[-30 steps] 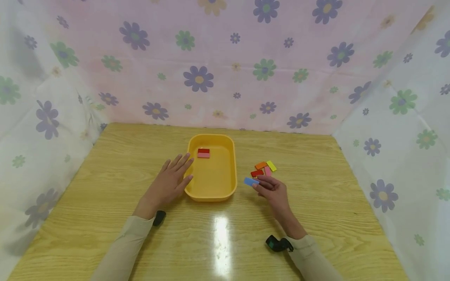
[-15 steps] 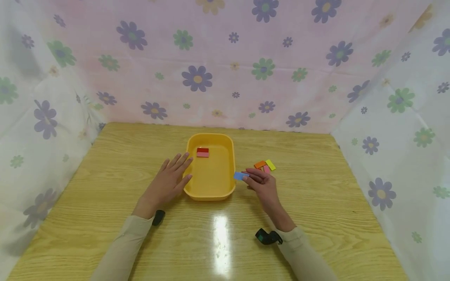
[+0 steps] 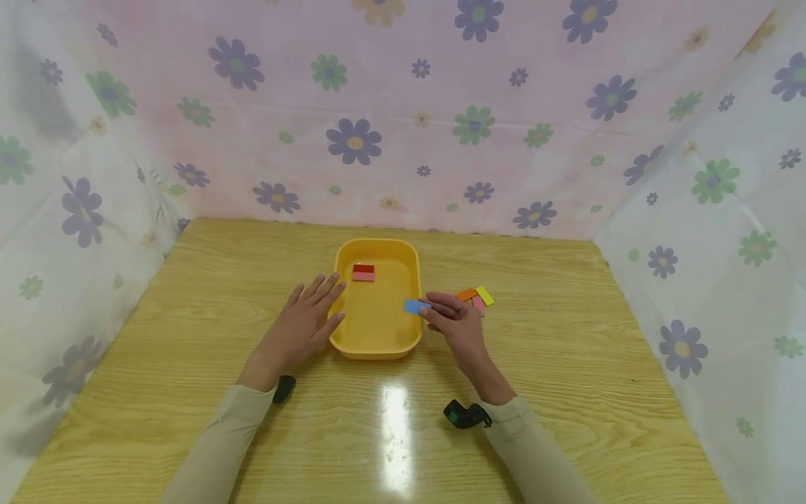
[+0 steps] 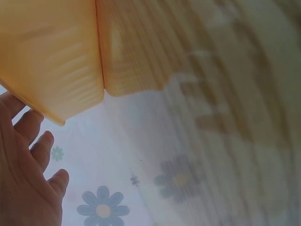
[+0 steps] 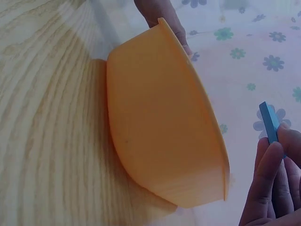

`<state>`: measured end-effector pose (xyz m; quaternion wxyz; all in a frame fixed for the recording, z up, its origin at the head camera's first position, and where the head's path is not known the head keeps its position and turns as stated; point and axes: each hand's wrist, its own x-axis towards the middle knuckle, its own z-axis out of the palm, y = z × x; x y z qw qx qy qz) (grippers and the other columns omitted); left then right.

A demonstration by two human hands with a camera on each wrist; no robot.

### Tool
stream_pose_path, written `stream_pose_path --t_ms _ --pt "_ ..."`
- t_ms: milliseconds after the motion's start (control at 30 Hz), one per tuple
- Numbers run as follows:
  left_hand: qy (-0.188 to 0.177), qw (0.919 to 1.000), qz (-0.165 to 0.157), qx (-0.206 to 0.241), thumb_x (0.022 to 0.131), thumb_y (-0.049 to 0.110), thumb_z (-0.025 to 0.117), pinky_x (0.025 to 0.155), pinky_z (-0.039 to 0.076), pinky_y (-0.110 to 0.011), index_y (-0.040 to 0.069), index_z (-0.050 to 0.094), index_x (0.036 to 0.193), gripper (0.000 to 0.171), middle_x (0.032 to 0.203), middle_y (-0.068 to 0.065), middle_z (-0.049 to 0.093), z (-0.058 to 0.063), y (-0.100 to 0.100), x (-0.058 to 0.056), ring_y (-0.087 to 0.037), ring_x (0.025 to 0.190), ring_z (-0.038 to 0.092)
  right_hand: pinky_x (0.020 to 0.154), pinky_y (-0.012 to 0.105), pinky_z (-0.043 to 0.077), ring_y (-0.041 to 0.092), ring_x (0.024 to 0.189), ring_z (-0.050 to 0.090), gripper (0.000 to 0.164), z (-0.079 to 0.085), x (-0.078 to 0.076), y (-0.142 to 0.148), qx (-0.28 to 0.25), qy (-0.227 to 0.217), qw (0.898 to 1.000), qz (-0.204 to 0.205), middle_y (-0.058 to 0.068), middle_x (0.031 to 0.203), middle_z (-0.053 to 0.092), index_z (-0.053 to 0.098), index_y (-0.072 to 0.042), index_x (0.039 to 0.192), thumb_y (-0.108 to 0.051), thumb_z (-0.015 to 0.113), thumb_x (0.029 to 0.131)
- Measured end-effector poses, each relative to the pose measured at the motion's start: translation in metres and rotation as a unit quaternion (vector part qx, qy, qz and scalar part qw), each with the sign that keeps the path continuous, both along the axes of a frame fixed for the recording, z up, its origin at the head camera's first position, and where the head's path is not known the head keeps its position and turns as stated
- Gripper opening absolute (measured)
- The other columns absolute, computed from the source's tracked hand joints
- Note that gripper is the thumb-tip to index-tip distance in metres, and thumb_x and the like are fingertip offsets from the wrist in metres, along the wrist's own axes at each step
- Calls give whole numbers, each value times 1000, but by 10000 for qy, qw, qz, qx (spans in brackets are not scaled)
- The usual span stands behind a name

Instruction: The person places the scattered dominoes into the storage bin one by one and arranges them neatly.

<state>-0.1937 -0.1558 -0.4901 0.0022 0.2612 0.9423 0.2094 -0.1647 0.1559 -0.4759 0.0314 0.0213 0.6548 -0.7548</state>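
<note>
My right hand (image 3: pixel 460 332) pinches a small blue block (image 3: pixel 413 306) between thumb and fingers, holding it over the right rim of a yellow plastic tub (image 3: pixel 378 325). The right wrist view shows the thin edge of that blue block (image 5: pixel 269 121), raised clear of the tub's wall (image 5: pixel 162 113). At the tub's left rim rests my left hand (image 3: pixel 299 332), fingers spread and mostly straight. In the left wrist view its fingertips reach the rim. Inside the tub, near the back left, a red block (image 3: pixel 363 268) and a pink block (image 3: pixel 363 277) lie side by side.
Right of the tub, an orange block (image 3: pixel 466 295), a yellow block (image 3: pixel 485 295) and a pink block (image 3: pixel 478 304) lie on the wooden table (image 3: pixel 554 336), partly hidden by my right hand. Flowered cloth (image 3: pixel 403 140) surrounds the table at the back and sides.
My right hand has carried the blue block leftward and slightly away from me, from beside the loose blocks to above the tub's rim. My left hand has stayed at the tub.
</note>
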Motion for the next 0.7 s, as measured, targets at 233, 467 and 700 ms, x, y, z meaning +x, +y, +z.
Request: stream_pose_path --t_ms 233,467,700 --pt "-6 10000 -4 -1 109 45 40 126 3 -58 15 24 163 64 171 -3 15 0 1 0 -30 158 10 74 24 60 11 88 74 37 8 -8 -11 -115 5 9999 38 -1 103 78 63 10 126 -4 73 93" --pt "42 10000 -15 16 109 43 42 126 4 -59 14 25 163 64 171 -4 16 1 2 2 -31 158 11 77 24 61 11 92 74 31 16 -20 -21 12 -52 9998 168 4 109 77 68 3 123 -6 73 93" --pt "35 10000 3 23 109 43 43 126 4 -58 14 26 163 64 171 -4 16 1 1 2 -31 158 11 72 23 60 10 87 73 27 31 -31 -33 94 22 9999 108 6 107 78 70 3 118 -5 74 92"
